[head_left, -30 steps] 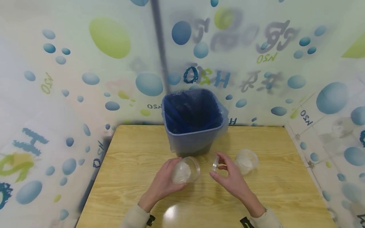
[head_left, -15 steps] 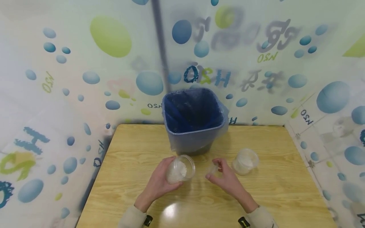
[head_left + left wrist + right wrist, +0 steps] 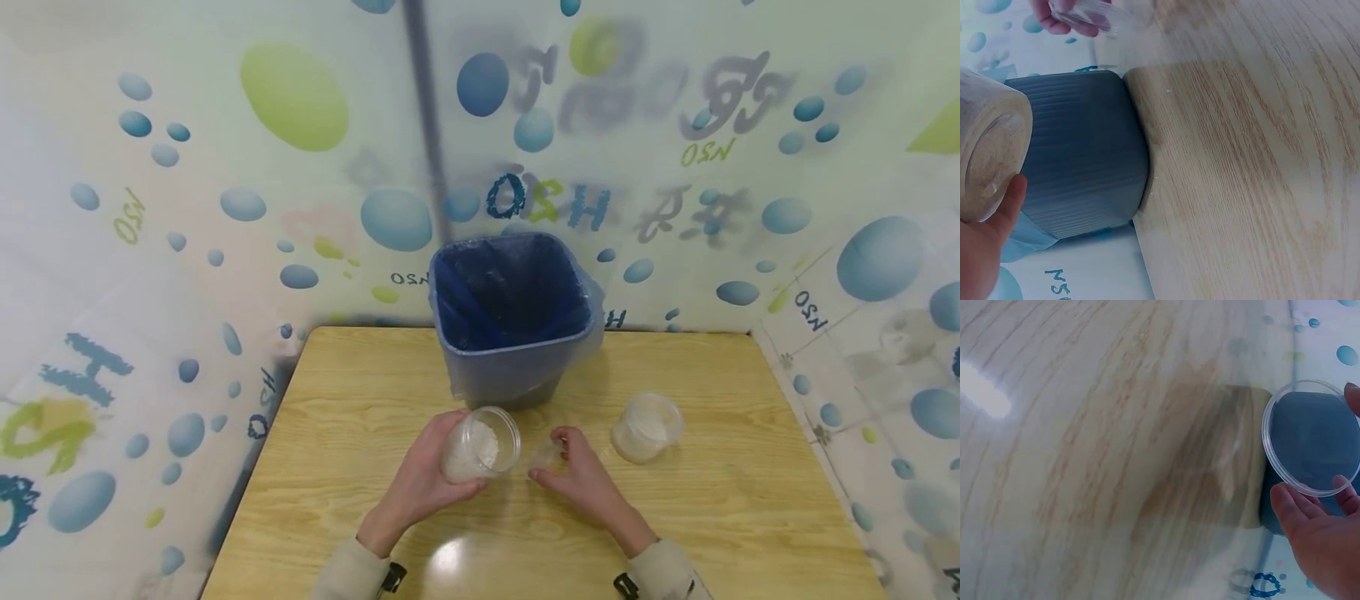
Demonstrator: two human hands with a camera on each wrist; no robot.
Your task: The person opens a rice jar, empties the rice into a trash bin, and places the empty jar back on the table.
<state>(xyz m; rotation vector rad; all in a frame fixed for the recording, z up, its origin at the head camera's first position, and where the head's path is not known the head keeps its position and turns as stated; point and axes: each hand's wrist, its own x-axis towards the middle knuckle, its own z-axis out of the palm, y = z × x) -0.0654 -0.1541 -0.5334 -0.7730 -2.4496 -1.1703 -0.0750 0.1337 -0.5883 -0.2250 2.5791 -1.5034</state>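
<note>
My left hand (image 3: 423, 475) grips a clear plastic jar (image 3: 456, 458) holding white grainy stuff (image 3: 487, 446). The jar is tilted with its uncovered mouth toward the right. In the left wrist view the bottom of this jar (image 3: 997, 144) shows, a fingertip against its side. My right hand (image 3: 583, 479) pinches a clear round lid (image 3: 546, 454) by its edge, just right of the jar's mouth. The right wrist view shows the lid (image 3: 1313, 444) nearly face on, with fingers at its rim. Lid and jar are a short gap apart.
A blue bin (image 3: 510, 379) with a bag liner stands at the back middle of the wooden table (image 3: 360, 375), close behind the jar. A second clear tub (image 3: 647, 429) with whitish contents stands right of my right hand. A patterned wall (image 3: 337, 233) borders the table's back.
My right hand has moved left and slightly down with the lid, nearer to the jar's mouth. The jar in my left hand has shifted slightly left. Bin and second tub stay put.
</note>
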